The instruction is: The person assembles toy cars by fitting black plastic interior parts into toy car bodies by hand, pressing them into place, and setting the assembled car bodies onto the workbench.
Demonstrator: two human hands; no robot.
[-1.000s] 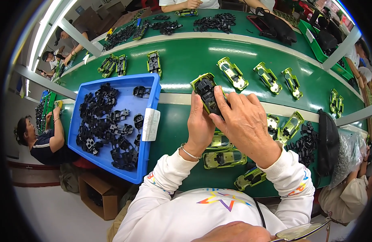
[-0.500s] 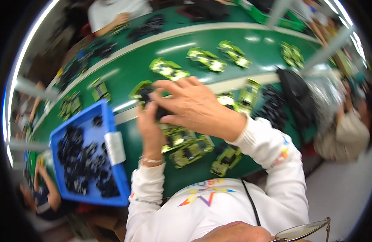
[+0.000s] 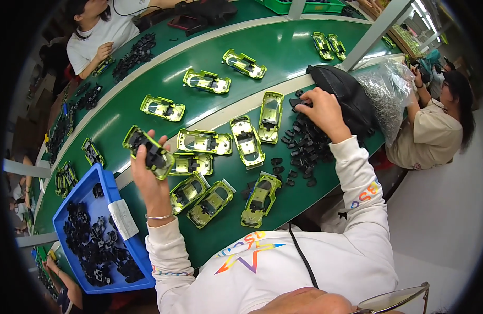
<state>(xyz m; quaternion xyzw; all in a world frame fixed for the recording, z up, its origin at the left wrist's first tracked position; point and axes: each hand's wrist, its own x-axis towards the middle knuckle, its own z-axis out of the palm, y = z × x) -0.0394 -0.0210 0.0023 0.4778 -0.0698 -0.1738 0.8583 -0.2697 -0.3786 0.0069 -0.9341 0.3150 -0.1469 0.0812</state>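
In my left hand point(image 3: 148, 180) is a lime-green toy car body point(image 3: 165, 166) with a black plastic piece across its inside, tilted above the table. My right hand point(image 3: 325, 112) reaches to the far right, its fingertips pinched on a small black plastic part point(image 3: 296, 103) at the top of a heap of black parts point(image 3: 304, 152). Between my hands lie several more green car bodies, among them one shell point(image 3: 247, 141) and another shell point(image 3: 272, 118) side by side. Closer to me, a car body point(image 3: 261, 200) rests near the table edge.
A blue bin point(image 3: 108, 180) holding black parts stands at my left. On the green conveyor belt point(image 3: 163, 57) beyond the pale rail sit several car bodies. A black bag point(image 3: 338, 91) and a clear plastic bag point(image 3: 391, 99) lie past the heap. Other people sit across and to the right.
My hands, together over the car body half a second ago, have parted. The left still holds it lower left; the right has gone to the black heap. The view has turned.
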